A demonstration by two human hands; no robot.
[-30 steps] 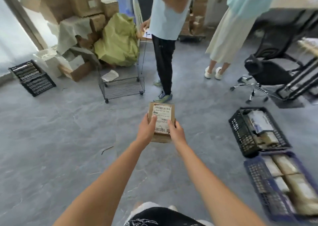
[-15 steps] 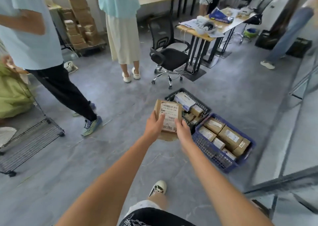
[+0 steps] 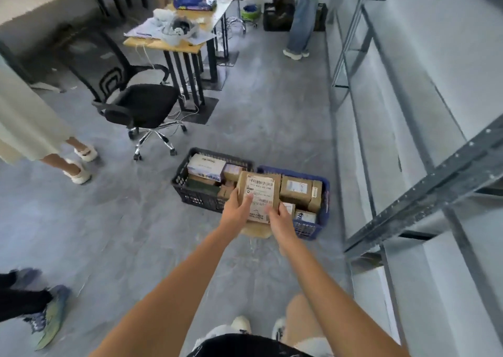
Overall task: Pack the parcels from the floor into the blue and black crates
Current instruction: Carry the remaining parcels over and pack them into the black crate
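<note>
Currently held: one labelled parcel

Head view: flat brown cardboard parcel (image 3: 258,196), white printed label uppermost, gripped by left hand (image 3: 236,210) and right hand (image 3: 280,218), thumbs pressed on top. Held above latticed plastic black crate (image 3: 200,197) and blue crate (image 3: 324,207), both holding boxes.

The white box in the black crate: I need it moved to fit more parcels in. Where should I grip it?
Grip the white box across its two long sides, coming from above. It lies flat on top of the other parcels in the black crate, its top face exposed and its far side near the crate wall.
</note>
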